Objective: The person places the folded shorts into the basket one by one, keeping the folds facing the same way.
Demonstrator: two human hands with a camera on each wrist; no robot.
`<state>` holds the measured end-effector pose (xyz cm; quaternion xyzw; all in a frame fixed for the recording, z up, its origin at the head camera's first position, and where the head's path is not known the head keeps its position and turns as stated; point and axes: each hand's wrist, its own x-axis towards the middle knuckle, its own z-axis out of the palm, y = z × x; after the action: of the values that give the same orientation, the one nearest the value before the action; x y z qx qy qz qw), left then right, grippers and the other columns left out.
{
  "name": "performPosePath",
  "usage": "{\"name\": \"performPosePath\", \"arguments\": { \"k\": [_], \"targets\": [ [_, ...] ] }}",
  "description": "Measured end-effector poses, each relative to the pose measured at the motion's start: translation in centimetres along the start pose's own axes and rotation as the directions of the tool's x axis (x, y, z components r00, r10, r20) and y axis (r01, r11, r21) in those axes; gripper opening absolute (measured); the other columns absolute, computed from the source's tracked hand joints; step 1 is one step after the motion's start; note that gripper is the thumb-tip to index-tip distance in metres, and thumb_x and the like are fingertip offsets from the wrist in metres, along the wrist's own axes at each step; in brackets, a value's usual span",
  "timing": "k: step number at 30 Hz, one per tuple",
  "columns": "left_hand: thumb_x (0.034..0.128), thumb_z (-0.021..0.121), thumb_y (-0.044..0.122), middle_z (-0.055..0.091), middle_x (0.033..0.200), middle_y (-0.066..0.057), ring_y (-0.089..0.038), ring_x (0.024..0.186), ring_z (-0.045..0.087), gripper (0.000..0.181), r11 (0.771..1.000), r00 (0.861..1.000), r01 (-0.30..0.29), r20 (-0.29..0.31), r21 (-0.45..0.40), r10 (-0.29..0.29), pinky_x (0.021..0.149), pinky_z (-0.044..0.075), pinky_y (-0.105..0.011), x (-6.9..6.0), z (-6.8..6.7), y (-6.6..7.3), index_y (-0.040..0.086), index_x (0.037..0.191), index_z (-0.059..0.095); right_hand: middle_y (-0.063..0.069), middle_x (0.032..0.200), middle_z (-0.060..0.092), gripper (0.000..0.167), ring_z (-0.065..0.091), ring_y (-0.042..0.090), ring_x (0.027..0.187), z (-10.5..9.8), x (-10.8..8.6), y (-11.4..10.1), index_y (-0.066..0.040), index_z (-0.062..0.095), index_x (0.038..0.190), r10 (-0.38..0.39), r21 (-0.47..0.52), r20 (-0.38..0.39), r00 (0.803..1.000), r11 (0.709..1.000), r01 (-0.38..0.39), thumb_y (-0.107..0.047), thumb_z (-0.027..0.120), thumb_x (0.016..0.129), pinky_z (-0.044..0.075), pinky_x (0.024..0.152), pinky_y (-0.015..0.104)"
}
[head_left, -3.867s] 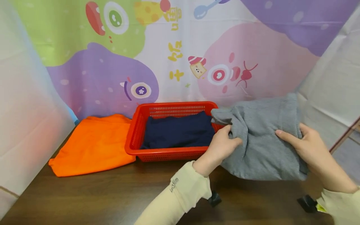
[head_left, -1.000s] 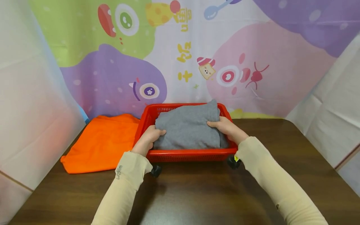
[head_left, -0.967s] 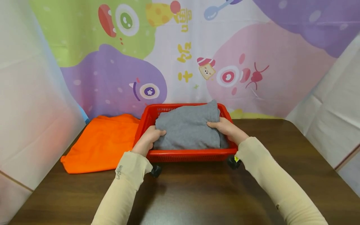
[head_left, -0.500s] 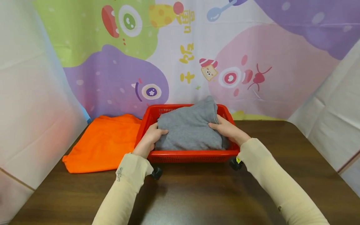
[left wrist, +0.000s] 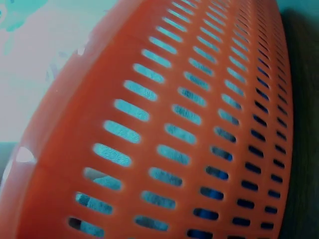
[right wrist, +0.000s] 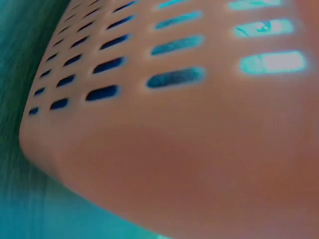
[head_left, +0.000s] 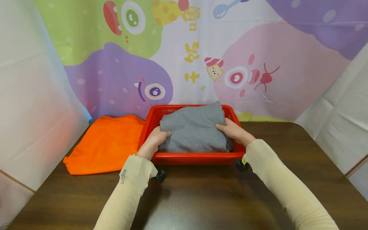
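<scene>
A folded grey garment (head_left: 192,129) lies inside the red plastic basket (head_left: 198,156) in the head view, its far right corner standing above the back rim. My left hand (head_left: 155,138) grips the garment's left edge, thumb on top. At the opposite edge my right hand (head_left: 234,130) pinches the cloth with thumb above and fingers mostly hidden behind the fold. Dark blue cloth shows low through the slots of the basket wall (left wrist: 149,117) in the left wrist view. Slots in the basket wall (right wrist: 149,144) also show dark blue in the right wrist view. Neither wrist view shows a hand.
A folded orange cloth (head_left: 107,145) lies left of the basket, close against it. All stands on a brown wooden table (head_left: 195,198). Behind hangs a cartoon-printed curtain (head_left: 198,64), with white side panels at left and right.
The grey garment has come from the basket's right side into it, covering the navy cloth. Over the last half second, its far right corner rose slightly, then came down. Both hands keep their hold.
</scene>
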<state>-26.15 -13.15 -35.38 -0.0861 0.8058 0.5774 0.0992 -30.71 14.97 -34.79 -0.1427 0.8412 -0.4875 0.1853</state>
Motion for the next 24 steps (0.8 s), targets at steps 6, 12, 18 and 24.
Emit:
{"name": "performPosePath", "arguments": {
  "k": [6,12,18,24],
  "targets": [
    [0.0967,0.038,0.026,0.018,0.146,-0.019,-0.033,0.130,0.027,0.066,0.975,0.998,0.014,0.060,0.221,-0.028,0.105,0.028,-0.048,0.0,-0.2,-0.2,-0.002,0.143,0.000,0.032,0.142,0.019,0.067,0.032,0.039,0.128,0.6,-0.2,-0.4,0.016,-0.003,0.138,0.050,-0.383,-0.097,0.994,0.920,-0.084,-0.027,0.032,0.098,0.029,0.104,0.049],
    [0.0964,0.040,0.025,0.023,0.144,-0.023,-0.033,0.128,0.031,0.064,0.950,0.999,0.012,0.034,0.312,-0.024,0.106,0.028,-0.044,0.0,0.0,0.0,-0.008,0.141,0.007,0.039,0.139,0.020,0.068,0.035,0.043,0.124,1.1,-0.1,-1.2,0.023,-0.003,0.133,0.119,-0.555,-0.116,0.986,0.815,-0.164,-0.022,0.032,0.098,0.031,0.103,0.048],
    [0.0913,0.049,0.019,0.025,0.142,-0.027,-0.035,0.126,0.034,0.075,0.929,1.000,0.002,0.007,0.370,-0.006,0.105,0.030,-0.042,0.2,0.2,0.2,-0.010,0.141,0.001,0.039,0.137,0.022,0.076,0.040,0.045,0.119,1.8,0.0,-1.2,0.018,-0.013,0.135,0.127,-0.539,-0.199,0.972,0.814,-0.217,-0.023,0.039,0.096,0.034,0.100,0.048],
    [0.0761,0.069,0.014,0.009,0.148,-0.023,-0.040,0.134,0.015,0.094,0.819,0.973,-0.204,0.016,0.537,0.232,0.108,0.020,-0.051,0.5,0.7,0.2,0.001,0.145,0.006,0.023,0.148,0.006,0.088,0.022,0.041,0.132,2.3,-0.9,-0.9,-0.002,0.002,0.145,-0.267,-0.731,-0.199,0.943,0.682,0.038,-0.034,0.059,0.086,0.027,0.103,0.053]
  ]
}}
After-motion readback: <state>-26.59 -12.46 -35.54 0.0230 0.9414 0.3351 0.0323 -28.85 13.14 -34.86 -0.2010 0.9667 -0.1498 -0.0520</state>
